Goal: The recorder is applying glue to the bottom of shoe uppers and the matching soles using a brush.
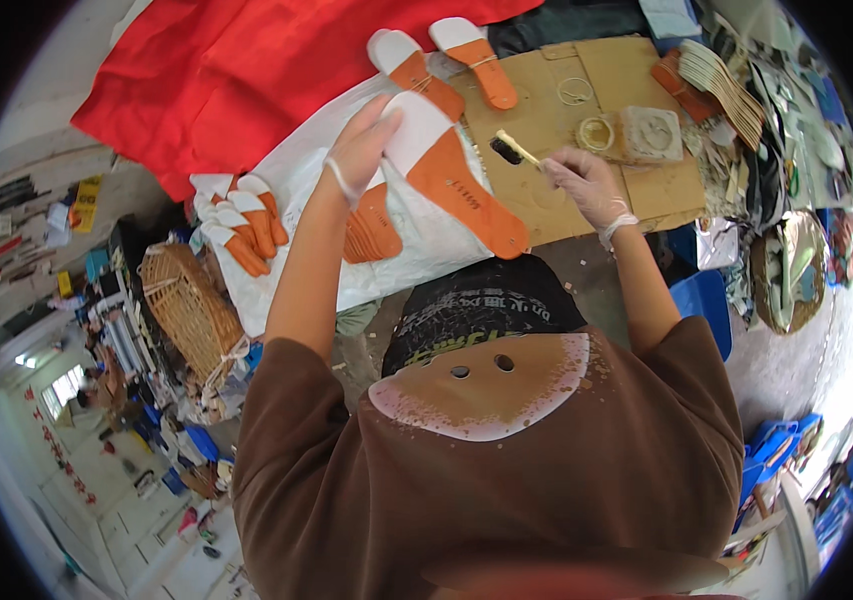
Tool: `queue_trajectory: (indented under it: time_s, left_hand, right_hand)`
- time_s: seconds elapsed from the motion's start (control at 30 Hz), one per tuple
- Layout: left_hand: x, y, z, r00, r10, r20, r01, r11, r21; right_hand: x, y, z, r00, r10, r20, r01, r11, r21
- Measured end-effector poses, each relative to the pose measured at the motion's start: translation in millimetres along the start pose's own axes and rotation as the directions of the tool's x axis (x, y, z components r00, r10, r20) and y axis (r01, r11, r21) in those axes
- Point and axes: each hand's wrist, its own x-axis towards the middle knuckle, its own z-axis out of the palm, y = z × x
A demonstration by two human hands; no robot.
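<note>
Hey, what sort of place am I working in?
Most likely a shoemaking workshop. Orange-and-white insoles lie in several stacks, the gloved right hand holds a small brush, and a clear tub stands on the cardboard.

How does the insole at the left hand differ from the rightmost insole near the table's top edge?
The near insole is held by the left hand; the far insole lies untouched, partly over cardboard. The near insole looks larger in view, while the far insole has a thin band around it. Both have a white end and an orange end.
</note>
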Motion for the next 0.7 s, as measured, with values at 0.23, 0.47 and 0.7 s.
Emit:
queue_trajectory:
  time_s: [0.23,0.47,0.7]
  left_hand:
    - [10,16,-1,0.979,-0.037,0.203,0.089,0.963,-0.253]
    - [5,13,-6,0.979,-0.002,0.206,0.065,0.952,-0.298]
    - [-3,19,-22,0.976,0.108,0.191,-0.022,0.914,-0.405]
  right_hand:
    - [14,-67,6,0.777,-0.630,-0.012,0.458,0.578,-0.675]
    - [17,-70,7,0.843,-0.493,0.215,0.501,0.575,-0.647]
    - [-14,-78,3,0.875,-0.195,0.443,0.409,0.789,-0.460]
